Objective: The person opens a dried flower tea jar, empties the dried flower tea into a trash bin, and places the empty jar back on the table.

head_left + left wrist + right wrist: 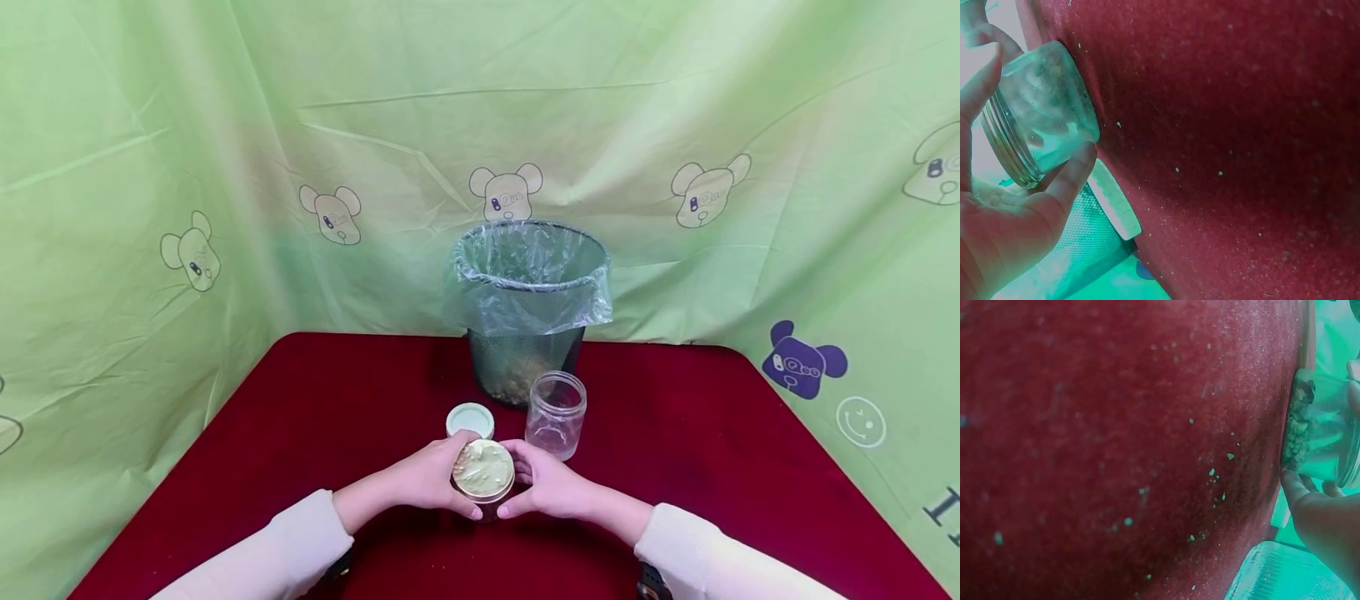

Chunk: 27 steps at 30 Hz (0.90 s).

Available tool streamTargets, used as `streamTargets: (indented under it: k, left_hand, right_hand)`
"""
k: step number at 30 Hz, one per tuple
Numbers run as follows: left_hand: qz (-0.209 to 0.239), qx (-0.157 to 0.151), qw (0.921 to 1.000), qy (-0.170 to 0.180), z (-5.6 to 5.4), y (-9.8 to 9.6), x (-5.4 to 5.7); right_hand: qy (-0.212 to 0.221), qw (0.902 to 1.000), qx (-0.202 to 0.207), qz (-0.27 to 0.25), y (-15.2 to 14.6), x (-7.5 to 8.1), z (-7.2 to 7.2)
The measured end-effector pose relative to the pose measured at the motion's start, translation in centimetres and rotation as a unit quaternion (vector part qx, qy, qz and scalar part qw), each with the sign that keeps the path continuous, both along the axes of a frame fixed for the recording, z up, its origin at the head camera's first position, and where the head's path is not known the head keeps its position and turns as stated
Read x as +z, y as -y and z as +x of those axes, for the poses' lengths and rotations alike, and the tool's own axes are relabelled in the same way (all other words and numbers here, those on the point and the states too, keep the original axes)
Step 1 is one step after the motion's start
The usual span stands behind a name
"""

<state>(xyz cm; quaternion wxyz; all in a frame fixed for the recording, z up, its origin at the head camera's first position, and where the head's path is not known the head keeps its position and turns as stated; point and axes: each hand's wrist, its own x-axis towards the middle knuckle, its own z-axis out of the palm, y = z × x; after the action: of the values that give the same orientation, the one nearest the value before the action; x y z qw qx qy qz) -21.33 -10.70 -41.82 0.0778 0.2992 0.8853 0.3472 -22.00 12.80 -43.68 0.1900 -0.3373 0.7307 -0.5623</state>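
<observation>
Both hands grip a clear jar point(483, 468) near the front of the red table. Its top is a wrinkled, pale cream disc, and the wrist views show its base at the cloth with crumbly bits lying at the bottom. My left hand point(431, 479) curls round the jar's left side, thumb toward me. From the right, my right hand point(551, 483) holds it with thumb in front and fingers behind. Just behind the left fingers lies a white round lid point(470, 419). An uncovered clear jar point(556, 417) stands upright behind the right hand.
A mesh bin point(510, 358) lined with a clear plastic bag point(528, 308) stands at the table's back, with pale bits low inside. Small crumbs point(1212, 472) dot the red cloth point(360, 400). Green printed curtain point(405, 100) encloses the back and sides.
</observation>
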Motion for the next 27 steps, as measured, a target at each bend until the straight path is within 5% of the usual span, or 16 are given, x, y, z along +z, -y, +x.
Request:
streamTargets:
  k: [27]
  left_hand:
    - [-0.005,0.012,0.9999,-0.002,0.18,-0.04,-0.02]
  right_hand:
    - [0.011,0.9997,-0.015,0.018,0.86,-0.82,-0.44]
